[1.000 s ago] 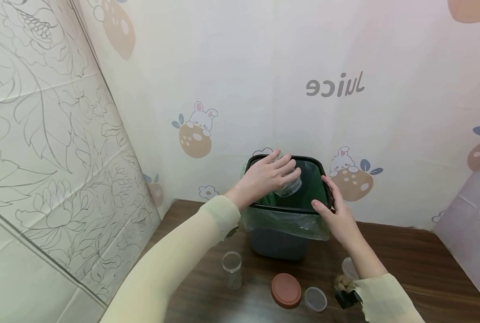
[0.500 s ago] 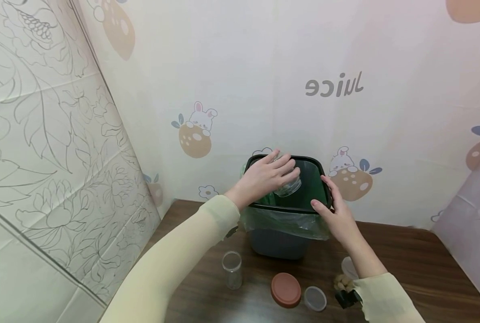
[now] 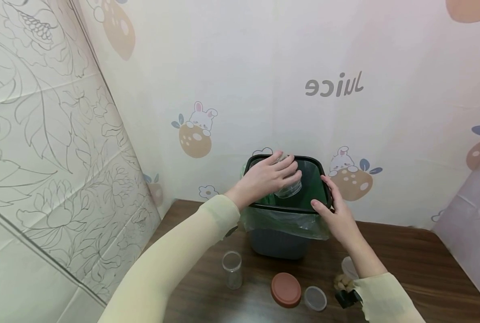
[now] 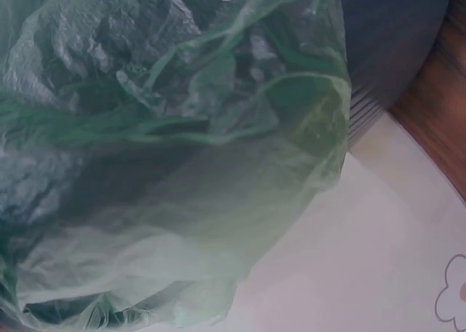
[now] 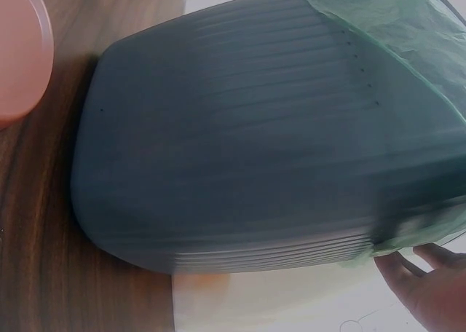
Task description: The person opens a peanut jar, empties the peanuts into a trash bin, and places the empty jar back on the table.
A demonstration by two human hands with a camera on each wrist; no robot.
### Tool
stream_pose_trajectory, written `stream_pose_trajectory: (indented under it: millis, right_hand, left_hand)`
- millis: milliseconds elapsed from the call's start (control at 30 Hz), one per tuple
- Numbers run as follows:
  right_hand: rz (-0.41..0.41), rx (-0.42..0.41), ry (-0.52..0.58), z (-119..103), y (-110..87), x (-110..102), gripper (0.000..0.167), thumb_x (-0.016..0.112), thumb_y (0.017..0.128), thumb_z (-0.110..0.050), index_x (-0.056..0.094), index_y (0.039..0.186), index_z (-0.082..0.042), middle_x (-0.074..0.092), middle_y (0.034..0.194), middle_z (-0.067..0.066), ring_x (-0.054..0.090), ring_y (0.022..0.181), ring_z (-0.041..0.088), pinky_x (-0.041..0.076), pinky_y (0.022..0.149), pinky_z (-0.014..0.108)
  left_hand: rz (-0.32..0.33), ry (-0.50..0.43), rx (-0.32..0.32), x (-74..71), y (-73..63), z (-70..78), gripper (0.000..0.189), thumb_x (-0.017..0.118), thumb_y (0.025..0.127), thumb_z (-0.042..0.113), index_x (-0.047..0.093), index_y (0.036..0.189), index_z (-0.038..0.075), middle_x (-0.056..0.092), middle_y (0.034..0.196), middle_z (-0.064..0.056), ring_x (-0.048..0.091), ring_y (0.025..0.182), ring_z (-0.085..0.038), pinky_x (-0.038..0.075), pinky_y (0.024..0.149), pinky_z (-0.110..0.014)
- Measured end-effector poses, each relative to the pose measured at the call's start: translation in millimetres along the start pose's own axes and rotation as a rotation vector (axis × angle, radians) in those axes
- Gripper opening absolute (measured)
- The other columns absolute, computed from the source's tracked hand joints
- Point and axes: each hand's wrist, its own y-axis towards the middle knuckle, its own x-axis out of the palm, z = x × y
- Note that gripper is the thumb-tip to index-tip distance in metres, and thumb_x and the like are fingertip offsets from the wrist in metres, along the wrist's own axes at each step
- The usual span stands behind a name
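Observation:
A dark trash bin (image 3: 279, 244) stands on the wooden table, its green bag (image 3: 292, 223) folded out over the black rim. Inside the bin's mouth, my left hand (image 3: 269, 177) grips a clear jar (image 3: 289, 190) from above, fingers wrapped round its side. The jar is tilted, and my fingers hide much of it. My right hand (image 3: 337, 216) holds the bin's right rim, thumb on the near side. In the right wrist view its fingertips touch the bag near the bin wall (image 5: 233, 143). The left wrist view shows mostly crumpled bag (image 4: 182, 194).
In front of the bin stand a clear open jar (image 3: 232, 271), an orange-pink lid (image 3: 286, 289) and a small translucent lid (image 3: 315, 298). Beside my right sleeve, a partly hidden clear container holds pale nut-like pieces (image 3: 343, 283). A patterned cloth wall (image 3: 240, 89) rises close behind the bin.
My left hand and the jar have shifted very slightly, the fingertips a little to the right and down. My right hand and the bin have stayed in place.

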Motion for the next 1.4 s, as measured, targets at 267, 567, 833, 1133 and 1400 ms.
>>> stream_pose_trajectory:
  millis: [267, 567, 833, 1133, 1400]
  right_hand:
    - [0.005, -0.006, -0.006, 2, 0.5, 1, 0.079, 0.061, 0.111, -0.035, 0.016, 0.176, -0.03, 0.024, 0.177, 0.021, 0.038, 0.153, 0.049, 0.034, 0.116, 0.078]
    - [0.002, 0.012, -0.002, 0, -0.2, 0, 0.079, 0.061, 0.111, -0.036, 0.016, 0.176, -0.031, 0.023, 0.178, 0.02, 0.037, 0.153, 0.049, 0.033, 0.116, 0.079]
    - [0.0, 0.009, 0.001, 0, -0.2, 0, 0.08, 0.061, 0.111, -0.036, 0.016, 0.176, -0.031, 0.022, 0.178, 0.02, 0.036, 0.154, 0.049, 0.032, 0.116, 0.079]
    - [-0.003, 0.011, 0.005, -1, 1.3, -1, 0.08, 0.061, 0.112, -0.033, 0.015, 0.177, -0.027, 0.023, 0.178, 0.021, 0.04, 0.152, 0.049, 0.035, 0.116, 0.076]
    - [-0.01, 0.028, 0.004, -3, 3.2, -1, 0.081, 0.06, 0.111, -0.035, 0.014, 0.177, -0.025, 0.021, 0.178, 0.023, 0.038, 0.152, 0.05, 0.034, 0.116, 0.077]
  left_hand:
    - [-0.018, 0.011, -0.005, -2.3, -0.8, -0.9, 0.06, 0.064, 0.111, 0.011, 0.041, 0.165, 0.023, 0.048, 0.165, -0.005, 0.041, 0.156, -0.024, 0.026, 0.131, -0.048]
    - [-0.005, -0.022, -0.008, -1.0, -0.9, -0.7, 0.059, 0.063, 0.111, 0.01, 0.043, 0.166, 0.021, 0.049, 0.165, -0.004, 0.041, 0.156, -0.023, 0.025, 0.132, -0.047]
    - [0.003, -0.015, 0.008, 0.3, -0.4, -1.0, 0.059, 0.065, 0.111, 0.01, 0.044, 0.165, 0.022, 0.05, 0.163, -0.004, 0.042, 0.156, -0.023, 0.026, 0.131, -0.048]
    - [-0.009, -0.037, -0.001, -0.7, 0.1, -3.0, 0.062, 0.065, 0.111, 0.011, 0.042, 0.167, 0.02, 0.049, 0.165, -0.004, 0.041, 0.156, -0.024, 0.025, 0.132, -0.047]
    - [0.049, 0.075, 0.064, -0.8, 3.4, -12.7, 0.053, 0.057, 0.113, 0.007, 0.047, 0.163, 0.022, 0.053, 0.16, -0.003, 0.045, 0.151, -0.024, 0.031, 0.129, -0.047]
